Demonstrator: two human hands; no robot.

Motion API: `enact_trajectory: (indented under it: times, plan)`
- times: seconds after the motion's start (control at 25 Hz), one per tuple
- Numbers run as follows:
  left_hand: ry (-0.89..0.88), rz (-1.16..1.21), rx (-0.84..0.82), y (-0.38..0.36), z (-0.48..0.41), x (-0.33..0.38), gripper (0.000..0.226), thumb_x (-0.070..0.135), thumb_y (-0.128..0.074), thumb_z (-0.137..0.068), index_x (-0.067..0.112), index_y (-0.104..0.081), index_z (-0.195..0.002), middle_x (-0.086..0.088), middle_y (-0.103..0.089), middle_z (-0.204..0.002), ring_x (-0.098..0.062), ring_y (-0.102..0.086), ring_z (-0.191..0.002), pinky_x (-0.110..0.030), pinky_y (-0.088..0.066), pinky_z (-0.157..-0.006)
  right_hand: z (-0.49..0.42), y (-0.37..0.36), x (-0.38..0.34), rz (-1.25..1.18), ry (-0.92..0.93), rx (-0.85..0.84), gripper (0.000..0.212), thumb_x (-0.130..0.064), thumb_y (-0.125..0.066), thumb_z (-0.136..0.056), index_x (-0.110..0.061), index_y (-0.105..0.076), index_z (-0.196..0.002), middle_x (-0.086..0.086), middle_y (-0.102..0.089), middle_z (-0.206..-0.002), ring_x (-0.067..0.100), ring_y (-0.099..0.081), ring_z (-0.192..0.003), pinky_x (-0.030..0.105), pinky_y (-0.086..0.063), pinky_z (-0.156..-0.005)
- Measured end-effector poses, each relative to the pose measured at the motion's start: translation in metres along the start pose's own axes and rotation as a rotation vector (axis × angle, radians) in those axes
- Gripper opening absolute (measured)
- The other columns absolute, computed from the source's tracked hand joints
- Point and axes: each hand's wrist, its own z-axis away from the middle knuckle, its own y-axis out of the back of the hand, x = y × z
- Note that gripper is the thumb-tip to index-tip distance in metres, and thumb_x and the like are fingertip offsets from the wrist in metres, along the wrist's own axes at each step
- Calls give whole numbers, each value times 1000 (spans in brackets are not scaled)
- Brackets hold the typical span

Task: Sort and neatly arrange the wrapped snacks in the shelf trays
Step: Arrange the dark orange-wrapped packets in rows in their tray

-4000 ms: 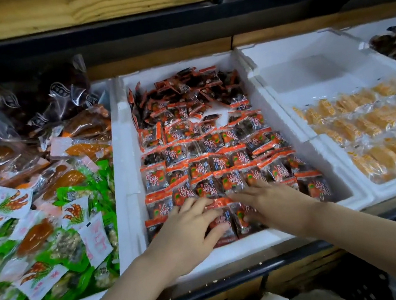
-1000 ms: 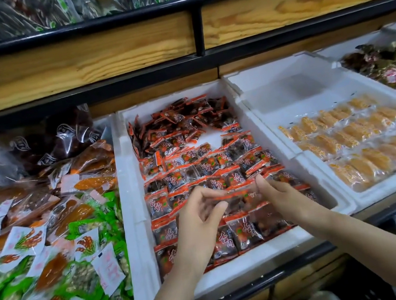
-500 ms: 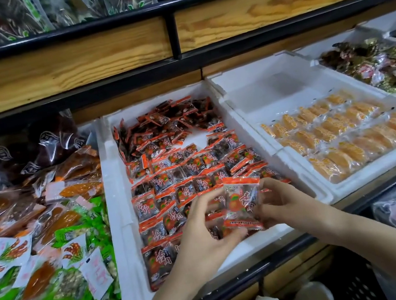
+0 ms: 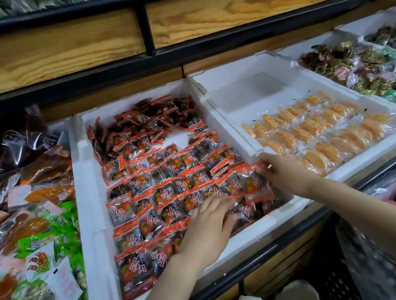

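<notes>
A white foam tray point(image 4: 91, 217) in the middle of the shelf holds several red-and-clear wrapped snacks point(image 4: 161, 183). They lie in rows at the front and in a loose heap at the back. My left hand point(image 4: 207, 228) lies flat with straight fingers on the front-row packets. My right hand point(image 4: 281, 174) is at the tray's right front corner. Its fingers pinch the red top edge of a wrapped snack packet point(image 4: 249, 180) that lies against the row.
A foam tray point(image 4: 376, 148) to the right holds rows of orange snacks, with bare floor at its back. Further right is a tray of foil-wrapped sweets point(image 4: 370, 72). The left tray point(image 4: 23, 227) holds mixed green and brown packets. A wooden shelf front point(image 4: 247, 6) overhangs above.
Both hands held one packet up between them half a second ago. Now the packet is down at the tray's right front, and my left hand has dropped flat onto the front rows.
</notes>
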Motion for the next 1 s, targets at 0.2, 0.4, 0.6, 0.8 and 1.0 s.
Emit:
enact_trajectory:
  times: [0.2,0.4,0.6,0.8,1.0]
  plan:
    - [-41,-121,-87,-8,1,-17,48,42,-23,-103,30,-26,-149,13,-17,-156,-6,-8,-143,-28,-3,-117,-13,-31,8,71,106,-263,8,-16,-49,-96,-21,-55,-98,-5,-56,-85,22,-56,-83,26,-37,-68]
    - [-51,-92,-76,-11,3,-22,45,43,-24,-102,34,-32,-145,13,-21,-155,-6,-10,-143,-29,-7,-118,-9,-41,10,225,138,-143,30,-23,-50,-96,-19,-50,-126,3,-46,-119,23,-56,-100,30,-43,-88]
    - [-85,-122,-110,-7,5,-21,47,44,-22,-102,33,-27,-148,11,-17,-156,-8,-6,-143,-30,-5,-117,2,-45,12,457,343,-3,40,-22,-57,-92,-24,-45,-130,3,-42,-132,22,-47,-117,33,-48,-92]
    - [-107,-113,-149,2,2,-25,48,45,-24,-102,31,-27,-148,12,-19,-155,-7,-11,-141,-29,-7,-116,-1,-34,6,579,532,-91,33,-23,-72,-78,-26,-61,-108,-2,-61,-101,19,-64,-92,32,-54,-64]
    - [-41,-117,82,44,-29,-58,44,43,-33,-100,33,-30,-143,17,-28,-143,-2,-21,-133,-27,-13,-116,-63,-23,-32,390,522,-45,26,-31,-45,-97,-23,-54,-120,-7,-56,-117,14,-58,-101,27,-45,-82]
